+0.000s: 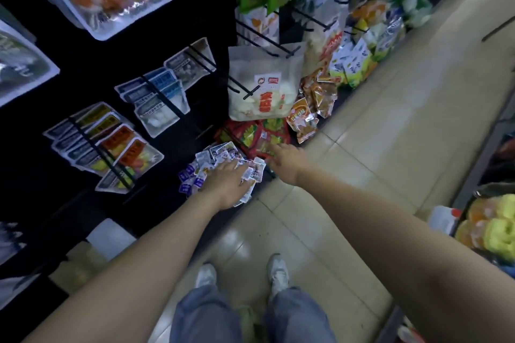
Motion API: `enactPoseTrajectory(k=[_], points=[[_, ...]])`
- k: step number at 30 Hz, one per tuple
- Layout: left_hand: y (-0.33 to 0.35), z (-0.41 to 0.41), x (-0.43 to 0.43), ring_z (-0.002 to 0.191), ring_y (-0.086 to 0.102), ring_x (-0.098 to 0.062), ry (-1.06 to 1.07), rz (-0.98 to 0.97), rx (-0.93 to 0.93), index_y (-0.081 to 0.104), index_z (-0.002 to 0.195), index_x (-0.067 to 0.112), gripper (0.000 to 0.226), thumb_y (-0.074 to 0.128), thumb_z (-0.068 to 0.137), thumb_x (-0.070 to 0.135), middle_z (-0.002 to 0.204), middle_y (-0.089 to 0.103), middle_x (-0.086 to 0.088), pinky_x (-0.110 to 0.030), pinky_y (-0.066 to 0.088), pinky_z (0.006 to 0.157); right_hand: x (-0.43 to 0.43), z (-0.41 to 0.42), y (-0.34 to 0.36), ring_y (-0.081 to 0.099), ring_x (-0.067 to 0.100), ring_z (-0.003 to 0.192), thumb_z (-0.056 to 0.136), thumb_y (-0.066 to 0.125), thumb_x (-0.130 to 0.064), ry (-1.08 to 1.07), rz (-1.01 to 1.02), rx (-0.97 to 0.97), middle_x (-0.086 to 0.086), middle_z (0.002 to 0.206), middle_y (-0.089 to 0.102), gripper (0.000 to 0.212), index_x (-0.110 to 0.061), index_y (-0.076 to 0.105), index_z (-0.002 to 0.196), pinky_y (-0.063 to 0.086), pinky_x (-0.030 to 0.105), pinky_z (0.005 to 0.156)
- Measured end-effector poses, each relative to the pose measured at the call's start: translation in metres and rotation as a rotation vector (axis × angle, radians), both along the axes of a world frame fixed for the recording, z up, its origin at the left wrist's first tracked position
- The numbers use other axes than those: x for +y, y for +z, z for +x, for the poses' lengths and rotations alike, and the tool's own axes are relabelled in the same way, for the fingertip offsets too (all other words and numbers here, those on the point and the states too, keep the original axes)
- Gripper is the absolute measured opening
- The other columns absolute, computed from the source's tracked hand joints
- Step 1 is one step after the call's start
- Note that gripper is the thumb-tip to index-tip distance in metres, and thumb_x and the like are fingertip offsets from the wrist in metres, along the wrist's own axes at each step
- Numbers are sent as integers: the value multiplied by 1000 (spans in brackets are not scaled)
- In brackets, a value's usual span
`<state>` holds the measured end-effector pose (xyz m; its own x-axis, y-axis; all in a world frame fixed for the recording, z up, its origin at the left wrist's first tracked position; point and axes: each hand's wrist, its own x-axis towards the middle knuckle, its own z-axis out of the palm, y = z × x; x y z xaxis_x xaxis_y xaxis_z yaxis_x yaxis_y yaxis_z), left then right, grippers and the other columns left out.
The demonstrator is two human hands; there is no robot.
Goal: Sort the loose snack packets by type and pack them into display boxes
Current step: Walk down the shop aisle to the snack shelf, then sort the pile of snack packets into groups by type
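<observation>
Blue-grey trouser legs point(206, 315) and a pair of white shoes point(278, 273) sit at the bottom of my feed, standing on pale glossy floor tiles point(390, 133). Two bare forearms stretch forward from there.

The left hand point(227, 185) lies palm down on a heap of small white-and-purple packets point(200, 167) piled at the foot of the black display rack point(83, 86). Its fingers are spread flat over them, and I see no curl round any single one. Just beside it, the right hand point(284, 166) reaches a little further, fingers stretched out and their tips touching the red-and-yellow packets point(259, 133) that lie against the heap. It carries nothing that I can make out, though the picture is soft here.

Beyond those, orange packets point(305, 120) spill onto the tiles. Above them a big white bag point(262, 86) hangs from a black hook. Further along the rack are green-and-white packets point(352, 67). On the dark panel to my left, flat pouches point(117, 145) hang in overlapping rows.
</observation>
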<state>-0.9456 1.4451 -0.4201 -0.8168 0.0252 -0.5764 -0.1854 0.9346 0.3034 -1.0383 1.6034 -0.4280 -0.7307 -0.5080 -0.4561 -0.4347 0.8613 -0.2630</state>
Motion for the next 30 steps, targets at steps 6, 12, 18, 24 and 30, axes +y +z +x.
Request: enactPoseTrajectory(k=[6, 12, 18, 24, 30], points=[[-89, 2, -19, 149, 1, -24, 13, -39, -67, 11, 154, 27, 57, 32, 102, 41, 162, 1, -4, -36, 9, 118, -22, 2, -90, 41, 30, 131, 102, 35, -37, 38, -52, -13, 11, 146, 43, 49, -15, 33, 147, 32, 41, 104], [-213, 1, -44, 148, 7, -24, 17, -59, -74, 16, 153, 25, 57, 34, 102, 41, 161, 8, -7, -39, 14, 119, -40, 6, -218, 41, 31, 132, 102, 37, -36, 20, -61, -49, 12, 148, 41, 50, -16, 33, 147, 33, 41, 104], [-340, -3, -65, 148, 8, -25, 35, -74, -59, 16, 154, 26, 57, 36, 102, 39, 162, 8, -5, -41, 16, 119, -51, 1, -352, 43, 32, 130, 102, 37, -37, -59, -81, -65, 12, 149, 39, 49, -16, 36, 146, 36, 41, 102], [-444, -3, -92, 148, 9, -24, 36, -113, -27, 17, 154, 19, 62, 39, 100, 41, 161, 11, -7, -39, 15, 119, -71, -2, -450, 50, 33, 122, 102, 37, -37, -70, -98, -55, 11, 140, 49, 46, -15, 39, 143, 41, 41, 96], [-494, -2, -118, 149, 4, -23, 78, -116, -30, 13, 154, 24, 61, 37, 101, 40, 162, 2, -1, -41, 14, 120, -102, -3, -503, 45, 35, 128, 102, 37, -36, -23, -89, -59, 12, 148, 40, 50, -16, 33, 148, 37, 44, 102]])
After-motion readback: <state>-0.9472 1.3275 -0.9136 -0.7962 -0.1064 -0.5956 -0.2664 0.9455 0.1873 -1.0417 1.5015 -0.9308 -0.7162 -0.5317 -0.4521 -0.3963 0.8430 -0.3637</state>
